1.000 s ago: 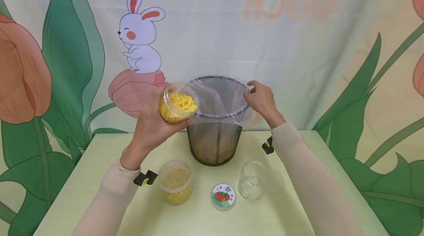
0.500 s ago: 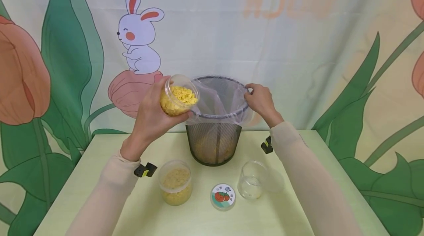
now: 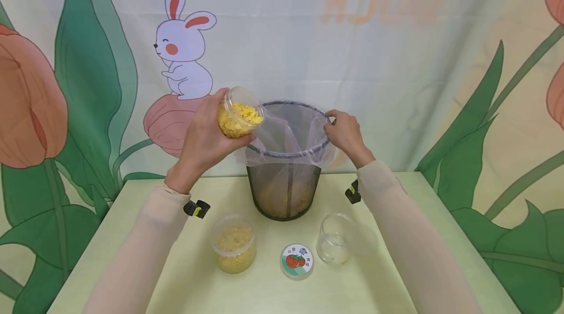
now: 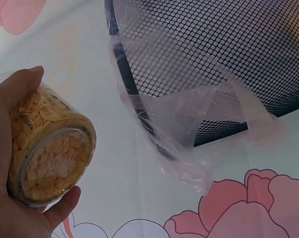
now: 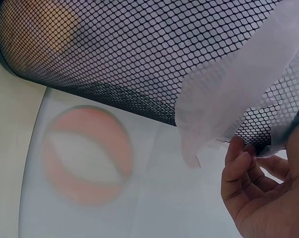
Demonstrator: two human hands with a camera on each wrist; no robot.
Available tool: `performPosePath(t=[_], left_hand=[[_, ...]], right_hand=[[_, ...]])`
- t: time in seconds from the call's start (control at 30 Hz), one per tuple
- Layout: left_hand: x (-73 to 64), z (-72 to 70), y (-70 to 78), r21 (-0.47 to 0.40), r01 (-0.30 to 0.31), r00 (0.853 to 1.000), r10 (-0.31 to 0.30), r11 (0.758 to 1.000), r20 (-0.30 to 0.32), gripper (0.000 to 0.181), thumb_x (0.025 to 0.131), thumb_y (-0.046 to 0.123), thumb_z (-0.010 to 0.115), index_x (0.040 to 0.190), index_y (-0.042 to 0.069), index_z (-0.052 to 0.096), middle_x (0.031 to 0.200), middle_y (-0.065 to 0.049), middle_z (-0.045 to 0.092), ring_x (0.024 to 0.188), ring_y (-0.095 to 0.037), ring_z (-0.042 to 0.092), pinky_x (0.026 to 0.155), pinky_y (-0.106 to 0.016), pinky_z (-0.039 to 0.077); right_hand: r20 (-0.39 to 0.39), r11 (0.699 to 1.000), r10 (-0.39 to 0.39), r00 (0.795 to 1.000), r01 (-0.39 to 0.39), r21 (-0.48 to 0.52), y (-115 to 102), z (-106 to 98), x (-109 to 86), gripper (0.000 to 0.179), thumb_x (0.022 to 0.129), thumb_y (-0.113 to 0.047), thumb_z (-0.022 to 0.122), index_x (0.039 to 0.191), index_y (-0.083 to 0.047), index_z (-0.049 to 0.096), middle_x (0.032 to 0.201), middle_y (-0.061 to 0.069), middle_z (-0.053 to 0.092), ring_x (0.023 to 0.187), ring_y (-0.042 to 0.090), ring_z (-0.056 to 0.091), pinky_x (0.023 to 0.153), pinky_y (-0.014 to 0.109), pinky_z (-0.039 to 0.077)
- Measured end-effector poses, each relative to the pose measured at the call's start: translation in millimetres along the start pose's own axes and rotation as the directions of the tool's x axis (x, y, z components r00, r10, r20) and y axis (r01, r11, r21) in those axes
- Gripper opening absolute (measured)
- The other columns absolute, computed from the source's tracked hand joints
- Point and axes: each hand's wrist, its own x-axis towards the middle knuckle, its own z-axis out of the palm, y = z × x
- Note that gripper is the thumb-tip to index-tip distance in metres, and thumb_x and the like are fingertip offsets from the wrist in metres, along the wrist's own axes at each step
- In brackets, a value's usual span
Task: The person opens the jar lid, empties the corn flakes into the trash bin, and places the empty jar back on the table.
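Note:
My left hand (image 3: 209,128) grips a clear plastic jar (image 3: 238,117) of yellow flakes. The jar leans to the right, its open mouth by the left rim of a black mesh trash can (image 3: 286,186). In the left wrist view the jar's base (image 4: 55,166) faces the camera, with fingers around its side. A thin translucent bag (image 3: 260,158) lines the can and folds over its rim. With curled fingers, my right hand (image 3: 345,132) holds the can's right rim, bag included; the right wrist view shows those fingers (image 5: 236,166) at the bag-covered edge.
On the pale table (image 3: 246,297), a tub (image 3: 235,250) of yellowish contents stands at the left front. A round lid with a tomato picture (image 3: 296,261) lies mid-front. Right of it are a clear jar (image 3: 332,248) and a clear lid (image 3: 364,240). A printed curtain (image 3: 396,84) hangs behind.
My left hand has lifted the jar somewhat and tipped it further toward the can; the flakes have shifted toward its mouth. My right hand has stayed at the rim.

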Motion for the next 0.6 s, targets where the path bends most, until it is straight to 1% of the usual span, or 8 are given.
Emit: performPosePath(t=[0.23, 0.37, 0.6], left_hand=[[15.0, 4.7, 1.5, 0.049, 0.017, 0.999, -0.019, 0.999, 0.036, 0.098, 0.065, 0.043, 0.087, 0.145, 0.013, 0.040, 0.131, -0.014, 0.056, 0.112, -0.028, 0.055, 0.090, -0.050, 0.053], [21.5, 6.4, 3.1, 0.065, 0.027, 0.997, -0.032, 0.998, 0.064, 0.099, 0.066, 0.046, 0.086, 0.147, 0.013, 0.039, 0.134, -0.012, 0.055, 0.114, -0.028, 0.055, 0.092, -0.049, 0.052], [30.0, 8.7, 3.6, 0.107, 0.004, 0.994, -0.015, 0.994, 0.104, 0.100, 0.067, 0.045, 0.086, 0.148, 0.013, 0.037, 0.136, -0.013, 0.054, 0.117, -0.028, 0.053, 0.095, -0.049, 0.051]], right_hand=[[-0.011, 1.000, -0.001, 1.000, 0.001, -0.008, 0.9, 0.4, 2.3, 0.045, 0.092, -0.016, 0.045, 0.136, -0.012, 0.058, 0.101, 0.012, 0.072, 0.061, 0.017, 0.053, 0.051, 0.026, 0.039], [-0.019, 1.000, -0.007, 1.000, 0.007, -0.004, 1.0, 1.0, 2.3, 0.045, 0.092, -0.015, 0.045, 0.135, -0.011, 0.059, 0.100, 0.012, 0.073, 0.059, 0.016, 0.051, 0.050, 0.026, 0.038], [-0.015, 1.000, -0.006, 1.000, 0.006, 0.005, 0.3, 0.4, 0.6, 0.045, 0.093, -0.014, 0.044, 0.136, -0.010, 0.058, 0.095, 0.012, 0.072, 0.055, 0.015, 0.049, 0.048, 0.025, 0.036]])
